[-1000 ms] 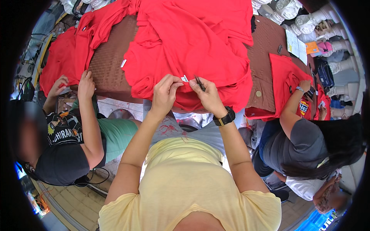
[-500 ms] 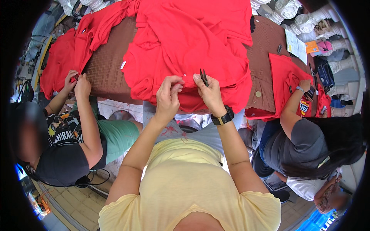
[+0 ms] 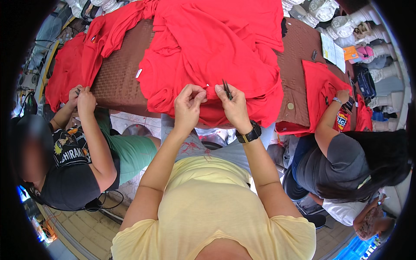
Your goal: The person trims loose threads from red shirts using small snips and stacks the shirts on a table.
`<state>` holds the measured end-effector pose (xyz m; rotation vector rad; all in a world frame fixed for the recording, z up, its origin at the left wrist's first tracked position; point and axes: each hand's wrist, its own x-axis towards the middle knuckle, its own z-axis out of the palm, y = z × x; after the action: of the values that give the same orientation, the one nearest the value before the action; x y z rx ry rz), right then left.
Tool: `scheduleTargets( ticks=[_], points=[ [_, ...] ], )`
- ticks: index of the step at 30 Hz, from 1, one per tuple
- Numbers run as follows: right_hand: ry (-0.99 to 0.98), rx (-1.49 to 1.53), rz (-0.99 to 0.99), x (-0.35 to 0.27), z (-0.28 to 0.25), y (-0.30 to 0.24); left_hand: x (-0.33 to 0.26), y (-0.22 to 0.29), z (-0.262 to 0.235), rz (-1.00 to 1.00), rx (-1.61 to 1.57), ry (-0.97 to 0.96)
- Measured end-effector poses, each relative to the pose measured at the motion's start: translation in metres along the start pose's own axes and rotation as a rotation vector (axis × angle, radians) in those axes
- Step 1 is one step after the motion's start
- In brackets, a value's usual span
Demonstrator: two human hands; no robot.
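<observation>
A heap of red shirts (image 3: 216, 56) lies in front of me, its near edge hanging over the table. Just above that edge my left hand (image 3: 189, 106) is closed in a pinch, thumb against curled fingers. Whatever sits between those fingertips, if anything, is too small to make out. To its right, my right hand (image 3: 236, 106) grips a pair of dark thread snips (image 3: 226, 89), blades pointing up and away from me. The right thumb and fingertips are close to the red cloth; whether they also pinch it, I cannot tell. A tiny white bit (image 3: 207, 85) shows between the hands.
The table has a brown patterned cover (image 3: 123, 65). At left a co-worker's hands (image 3: 82, 97) hold red cloth; at right another co-worker's hand (image 3: 343, 95) rests by a red shirt (image 3: 318, 82). A paper booklet (image 3: 333, 52) lies at the far right.
My right hand and the snips have shifted slightly left, and the blades now look closer together. My left fingers have drawn in more tightly. The left co-worker's hands have come together, lower down.
</observation>
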<state>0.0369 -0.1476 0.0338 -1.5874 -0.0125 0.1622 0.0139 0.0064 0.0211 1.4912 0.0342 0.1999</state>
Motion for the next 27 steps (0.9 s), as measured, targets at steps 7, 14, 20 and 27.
scheduleTargets(
  ticks=[7,14,20,27],
  points=[
    [0.01,-0.005,-0.012,-0.002,-0.001,0.001,-0.006,-0.001,0.004,0.011,-0.107,-0.035],
    [-0.011,-0.083,-0.057,-0.003,-0.004,0.009,-0.004,-0.018,-0.002,0.072,0.157,-0.062],
    [0.333,-0.207,-0.419,-0.001,0.002,0.009,-0.006,-0.023,0.004,0.003,-0.12,-0.095],
    [-0.031,-0.112,0.007,-0.045,0.001,-0.013,-0.008,-0.02,0.007,0.019,-0.215,-0.097]
  ],
)
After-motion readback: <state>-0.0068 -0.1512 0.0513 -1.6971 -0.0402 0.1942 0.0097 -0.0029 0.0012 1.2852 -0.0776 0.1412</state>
